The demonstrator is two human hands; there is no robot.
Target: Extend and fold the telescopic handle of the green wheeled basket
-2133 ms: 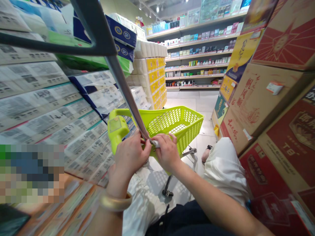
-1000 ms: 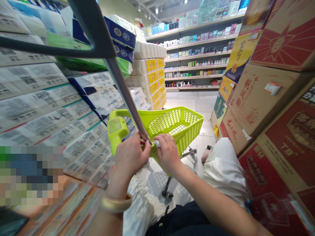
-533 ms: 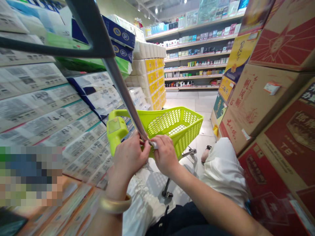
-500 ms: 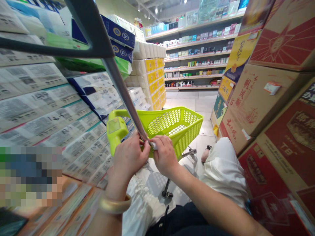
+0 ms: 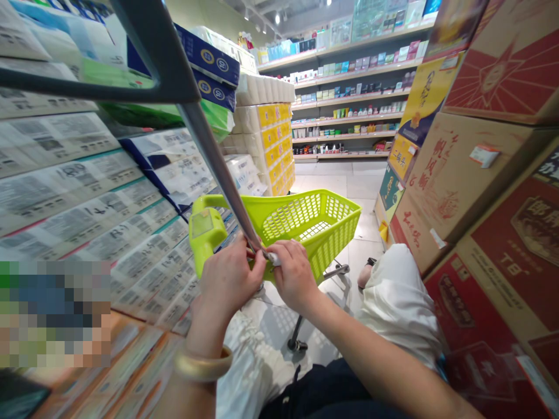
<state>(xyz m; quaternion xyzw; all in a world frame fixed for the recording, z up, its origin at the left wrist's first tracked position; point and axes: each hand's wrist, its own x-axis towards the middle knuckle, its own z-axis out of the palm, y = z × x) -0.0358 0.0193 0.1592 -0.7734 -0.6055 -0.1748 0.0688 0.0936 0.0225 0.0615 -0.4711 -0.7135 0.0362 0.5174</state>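
Note:
A grey metal tube [image 5: 215,160] slants down from a dark grey plastic handle frame [image 5: 168,64] at the upper left. My left hand [image 5: 229,273] is closed around the tube's lower part, its thumb along the near side. Just to the right, my right hand [image 5: 294,276] pinches a small crumpled white wipe [image 5: 273,258] against the tube; most of the wipe is hidden by the fingers. Behind both hands stands a lime-green shopping cart [image 5: 336,235] with a perforated basket. A gold bangle [image 5: 204,365] circles my left wrist.
Stacked packages [image 5: 82,180] rise on the left, beside tissue packs [image 5: 276,142] with yellow labels. Cardboard cartons [image 5: 454,169] wall the right side. Shelves [image 5: 349,119] of small boxed goods stand at the back, across a tiled floor [image 5: 340,177]. My knee [image 5: 397,297] is at the right.

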